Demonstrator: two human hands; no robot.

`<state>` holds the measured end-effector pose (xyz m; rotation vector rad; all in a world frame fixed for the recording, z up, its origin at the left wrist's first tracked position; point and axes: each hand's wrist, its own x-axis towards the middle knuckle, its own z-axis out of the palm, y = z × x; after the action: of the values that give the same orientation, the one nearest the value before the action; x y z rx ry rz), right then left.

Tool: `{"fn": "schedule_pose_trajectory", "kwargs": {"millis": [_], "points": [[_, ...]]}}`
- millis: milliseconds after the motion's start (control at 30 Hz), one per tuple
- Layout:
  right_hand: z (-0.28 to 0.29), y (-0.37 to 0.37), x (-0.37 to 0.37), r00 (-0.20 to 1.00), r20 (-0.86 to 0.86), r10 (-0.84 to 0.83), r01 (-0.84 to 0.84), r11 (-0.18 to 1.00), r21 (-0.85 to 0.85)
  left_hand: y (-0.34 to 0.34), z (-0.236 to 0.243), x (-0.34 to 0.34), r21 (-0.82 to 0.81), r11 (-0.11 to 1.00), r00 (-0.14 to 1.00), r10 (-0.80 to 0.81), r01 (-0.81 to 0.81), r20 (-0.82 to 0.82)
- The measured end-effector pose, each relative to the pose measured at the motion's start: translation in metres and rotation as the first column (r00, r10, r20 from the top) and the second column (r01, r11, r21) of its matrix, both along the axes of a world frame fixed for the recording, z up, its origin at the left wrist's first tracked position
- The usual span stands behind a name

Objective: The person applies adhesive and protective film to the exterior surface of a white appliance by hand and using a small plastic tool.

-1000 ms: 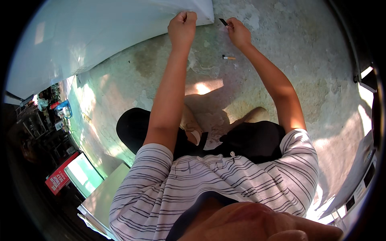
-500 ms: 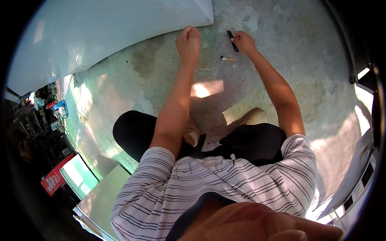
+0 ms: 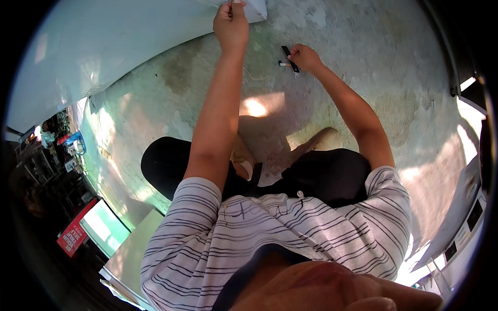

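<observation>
In the head view, I see from far away the right hand [image 3: 305, 57] pinching a thin black bar [image 3: 293, 65] in its fingers. The bar slants and hides part of a little stick [image 3: 282, 64] on the gray floor [image 3: 363, 31]. The left hand [image 3: 231, 27] is up by the corner of a big white thing [image 3: 129, 39]. Its fingers curl in, but I can't tell if they hold any of it.
</observation>
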<state>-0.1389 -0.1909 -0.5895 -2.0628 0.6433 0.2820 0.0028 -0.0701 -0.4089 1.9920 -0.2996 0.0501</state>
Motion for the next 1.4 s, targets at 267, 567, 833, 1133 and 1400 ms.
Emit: {"fn": "schedule_pose_trajectory", "kwargs": {"millis": [267, 567, 833, 1133, 1400], "points": [[0.098, 0.012, 0.039, 0.797, 0.343, -0.498, 0.072, 0.642, 0.763, 0.0, 0.009, 0.018, -0.139, 0.985, 0.901, 0.029, -0.098, -0.434], [0.176, 0.014, 0.081, 0.78, 0.501, -0.376, 0.136, 0.882, 0.45, 0.012, 0.016, -0.005, -0.198, 0.979, 0.868, -0.064, -0.041, -0.492], [0.184, 0.012, 0.098, 0.791, 0.595, -0.145, 0.249, 0.964, -0.096, 0.044, -0.046, -0.058, -0.127, 0.988, 0.879, -0.133, 0.083, -0.458], [0.185, 0.024, 0.098, 0.742, 0.636, -0.212, 0.282, 0.959, -0.009, 0.011, 0.001, -0.004, -0.299, 0.952, 0.978, 0.0, -0.064, -0.209], [0.169, 0.019, 0.09, 0.702, 0.599, -0.384, 0.22, 0.918, 0.331, 0.003, -0.006, -0.002, -0.36, 0.928, 0.984, 0.033, -0.095, -0.174]]}}
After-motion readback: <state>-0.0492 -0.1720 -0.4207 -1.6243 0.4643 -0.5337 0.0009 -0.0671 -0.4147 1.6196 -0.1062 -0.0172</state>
